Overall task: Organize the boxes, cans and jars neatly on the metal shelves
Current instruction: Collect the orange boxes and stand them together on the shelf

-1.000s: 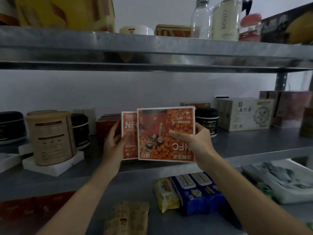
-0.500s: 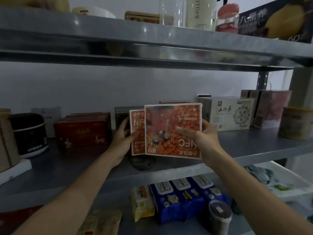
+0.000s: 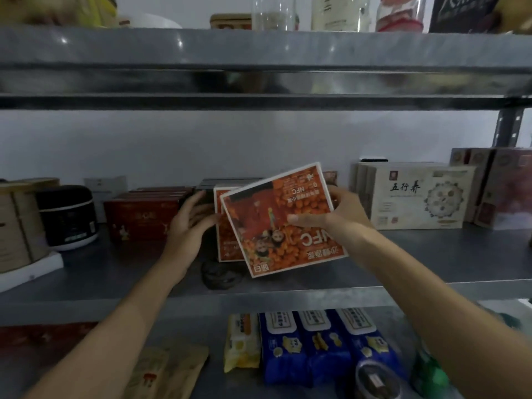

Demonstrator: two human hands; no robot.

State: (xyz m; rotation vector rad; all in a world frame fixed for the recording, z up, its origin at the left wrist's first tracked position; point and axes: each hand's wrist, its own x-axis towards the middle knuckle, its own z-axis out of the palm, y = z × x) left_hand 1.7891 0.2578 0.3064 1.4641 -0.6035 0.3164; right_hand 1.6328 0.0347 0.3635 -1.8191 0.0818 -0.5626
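My right hand (image 3: 334,216) grips an orange NFC box (image 3: 276,223), upside down and tilted, above the middle metal shelf (image 3: 403,269). Behind it a second orange NFC box (image 3: 227,240) stands upright on the shelf. My left hand (image 3: 191,223) rests against that box's left edge with the fingers spread. A dark crumpled object (image 3: 220,276) lies on the shelf just under the boxes.
Dark red boxes (image 3: 141,217) stand left of my hands, then a black jar (image 3: 67,217) and a tan can (image 3: 17,223). A cream box (image 3: 417,197) and reddish boxes (image 3: 501,188) stand right. Blue packets (image 3: 313,347) lie on the lower shelf; bottles line the top shelf (image 3: 259,47).
The front orange box has tilted anticlockwise in my right hand and come apart from the rear box. The view has shifted right along the shelf.
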